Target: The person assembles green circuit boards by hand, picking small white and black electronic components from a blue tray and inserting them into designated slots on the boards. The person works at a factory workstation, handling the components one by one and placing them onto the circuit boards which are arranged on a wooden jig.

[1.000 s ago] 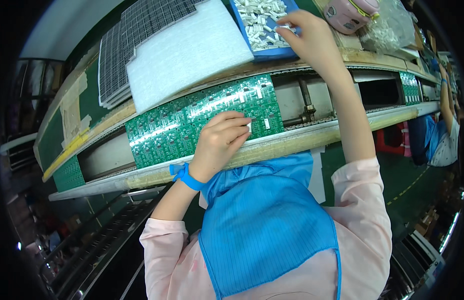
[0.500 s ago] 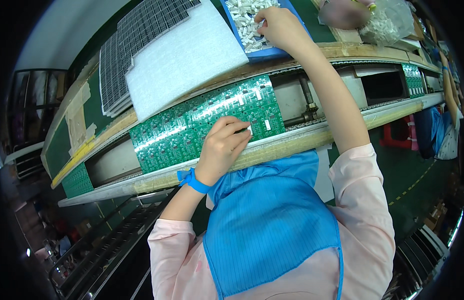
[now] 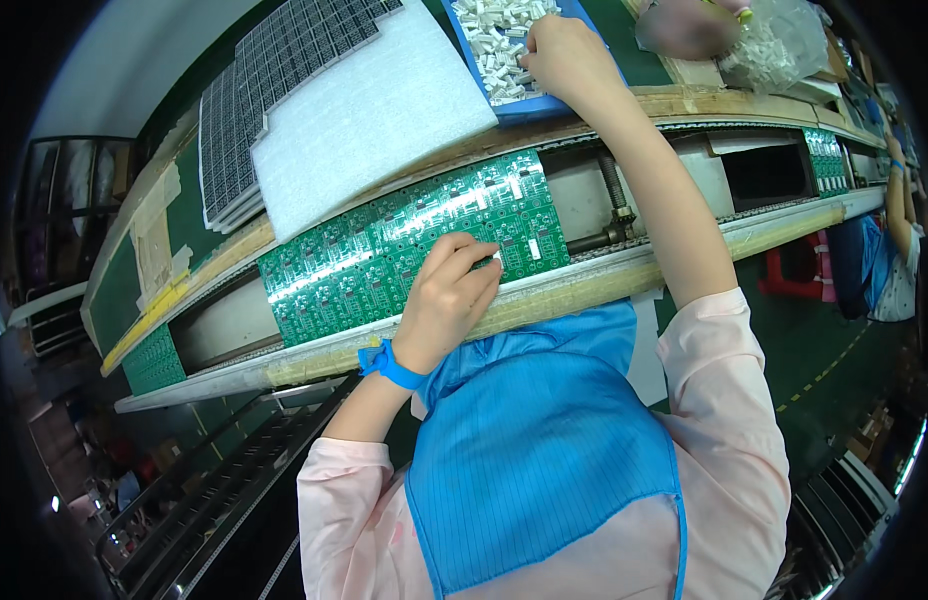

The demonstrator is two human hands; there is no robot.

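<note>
On the conveyor before me lies a panel of green circuit boards [image 3: 339, 280], with small white parts standing along its right portion. My left hand [image 3: 446, 298], a blue band round its wrist, rests over the panel's near right part. Its thumb and fingertips are closed round a small white connector [image 3: 497, 257] at the board. A similar white connector [image 3: 534, 249] stands upright just to the right. Farther off, my right hand [image 3: 574, 62] reaches into a blue tray [image 3: 532, 108] heaped with white connectors [image 3: 496, 55]. Its fingers are bent together; whatever they grip is hidden.
White foam sheet [image 3: 374, 130] and black gridded trays [image 3: 304, 50] lie left of the blue tray. A clear bag [image 3: 779, 45] of white parts sits at the far right. Conveyor rails [image 3: 524, 310] border the panel; another person's arm [image 3: 896, 190] shows at the right edge.
The fingers of my right hand have drawn together and shifted slightly right in the tray. My left hand has stayed almost in place at the white connector.
</note>
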